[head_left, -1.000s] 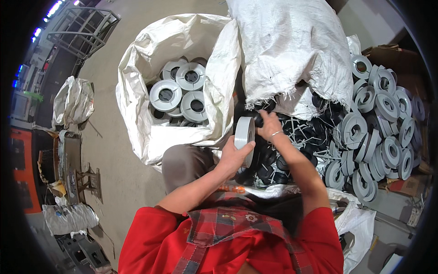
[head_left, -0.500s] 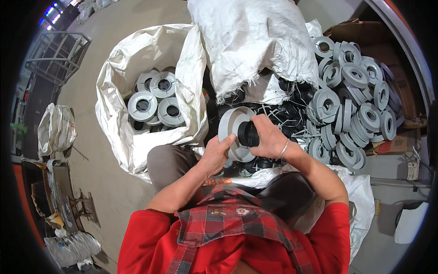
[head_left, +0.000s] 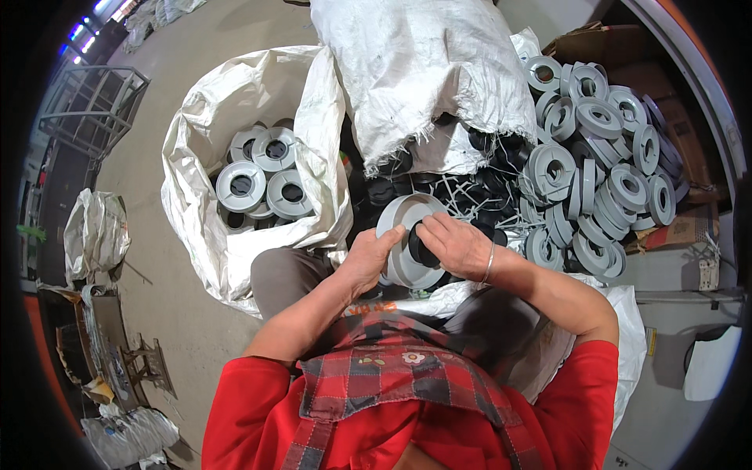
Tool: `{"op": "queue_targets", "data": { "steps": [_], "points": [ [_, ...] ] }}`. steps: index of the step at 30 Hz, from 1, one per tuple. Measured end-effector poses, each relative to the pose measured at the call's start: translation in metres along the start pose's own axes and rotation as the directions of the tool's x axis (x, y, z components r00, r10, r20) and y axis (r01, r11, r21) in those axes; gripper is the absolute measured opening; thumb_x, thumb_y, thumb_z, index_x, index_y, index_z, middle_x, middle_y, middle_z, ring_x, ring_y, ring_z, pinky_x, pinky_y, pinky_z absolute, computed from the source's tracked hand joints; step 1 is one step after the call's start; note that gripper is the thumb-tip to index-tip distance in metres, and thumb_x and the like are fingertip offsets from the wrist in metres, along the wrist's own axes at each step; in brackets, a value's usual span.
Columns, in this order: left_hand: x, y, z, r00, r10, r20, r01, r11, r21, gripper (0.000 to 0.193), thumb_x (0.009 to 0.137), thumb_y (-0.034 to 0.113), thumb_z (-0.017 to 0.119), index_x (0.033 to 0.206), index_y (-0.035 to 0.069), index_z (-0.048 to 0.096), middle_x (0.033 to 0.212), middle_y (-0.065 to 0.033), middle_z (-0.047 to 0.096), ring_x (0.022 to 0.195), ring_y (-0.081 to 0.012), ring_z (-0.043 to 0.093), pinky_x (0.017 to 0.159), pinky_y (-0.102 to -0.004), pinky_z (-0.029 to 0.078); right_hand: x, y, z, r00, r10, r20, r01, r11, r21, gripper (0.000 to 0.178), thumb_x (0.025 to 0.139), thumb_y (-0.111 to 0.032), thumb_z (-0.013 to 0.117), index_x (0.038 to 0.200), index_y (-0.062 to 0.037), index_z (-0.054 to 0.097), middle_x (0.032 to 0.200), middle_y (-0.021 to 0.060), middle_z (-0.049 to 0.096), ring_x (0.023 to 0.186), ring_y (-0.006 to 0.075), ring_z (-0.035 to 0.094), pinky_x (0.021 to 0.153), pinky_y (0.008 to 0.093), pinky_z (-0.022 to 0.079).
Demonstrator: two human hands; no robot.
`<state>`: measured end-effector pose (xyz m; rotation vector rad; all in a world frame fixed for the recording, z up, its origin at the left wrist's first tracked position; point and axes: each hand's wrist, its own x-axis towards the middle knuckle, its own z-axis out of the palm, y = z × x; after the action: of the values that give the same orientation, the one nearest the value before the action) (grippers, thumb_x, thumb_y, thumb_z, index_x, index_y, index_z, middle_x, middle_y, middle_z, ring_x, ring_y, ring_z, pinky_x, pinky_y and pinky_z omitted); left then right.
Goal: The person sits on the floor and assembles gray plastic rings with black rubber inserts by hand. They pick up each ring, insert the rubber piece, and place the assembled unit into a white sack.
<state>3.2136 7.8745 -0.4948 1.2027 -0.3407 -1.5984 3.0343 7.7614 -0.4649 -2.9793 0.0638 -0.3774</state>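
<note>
On the left stands a white sack [head_left: 186, 168] with grey rings in it. Right of it, the left hand [head_left: 366, 257] has its grip closed on the near-left rim of a grey ring [head_left: 402, 269], thumb over the edge. The ring's open face looks up and rightward, so its axis runs roughly toward the right hand [head_left: 462, 249]. That hand, the nearer to the black cap [head_left: 421, 247], grips it with curled fingers at the ring's middle; whether it is seated, I cannot tell. Farther right lies a ring pile [head_left: 599, 168].
</note>
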Motion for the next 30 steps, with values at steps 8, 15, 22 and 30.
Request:
{"op": "queue_targets", "data": {
  "steps": [8,15,22,30],
  "points": [
    [0.006,0.009,0.009,0.965,-0.193,-0.176,0.161,0.970,-0.183,0.037,0.093,0.028,0.053,0.111,-0.004,0.056,0.102,-0.0111,0.063,0.087,-0.0198,0.063,0.079,-0.0359,0.052,-0.004,-0.011,0.000,0.995,0.094,0.043,-0.095,0.996,0.007,0.064,0.064,-0.010,0.063,0.125,-0.0096,0.044,0.106,0.0178,0.047,0.093,0.0325,0.049,0.079,0.0385,0.049],
    [0.004,0.004,0.011,0.982,-0.111,0.151,0.117,0.992,-0.037,0.041,0.094,0.030,0.053,0.119,-0.004,0.051,0.111,-0.0132,0.061,0.097,-0.0222,0.062,0.087,-0.0389,0.050,-0.021,0.002,0.002,0.934,0.334,0.128,-0.356,0.833,0.422,0.074,0.058,-0.015,0.071,0.126,-0.0076,0.042,0.119,0.0189,0.043,0.106,0.0393,0.046,0.089,0.0446,0.044],
    [-0.006,-0.012,0.030,0.967,0.125,0.221,-0.133,0.991,0.021,0.043,0.090,0.023,0.060,0.123,-0.001,0.044,0.109,-0.0077,0.055,0.097,-0.0159,0.056,0.083,-0.0326,0.048,-0.021,-0.008,0.008,0.703,0.672,0.231,-0.540,0.293,0.789,0.062,0.069,-0.027,0.074,0.117,0.0015,0.048,0.103,0.0186,0.057,0.082,0.0311,0.058,0.072,0.0383,0.050],
    [-0.003,-0.022,0.036,0.948,0.282,0.147,-0.304,0.940,0.156,0.049,0.086,0.016,0.064,0.126,0.001,0.039,0.107,-0.0048,0.054,0.091,-0.0104,0.052,0.079,-0.0260,0.045,-0.037,-0.006,0.016,0.675,0.703,0.224,-0.582,0.320,0.747,0.074,0.075,-0.059,0.065,0.110,0.0050,0.053,0.080,0.0228,0.064,0.053,0.0214,0.063,0.045,0.0302,0.050]
  ]
}}
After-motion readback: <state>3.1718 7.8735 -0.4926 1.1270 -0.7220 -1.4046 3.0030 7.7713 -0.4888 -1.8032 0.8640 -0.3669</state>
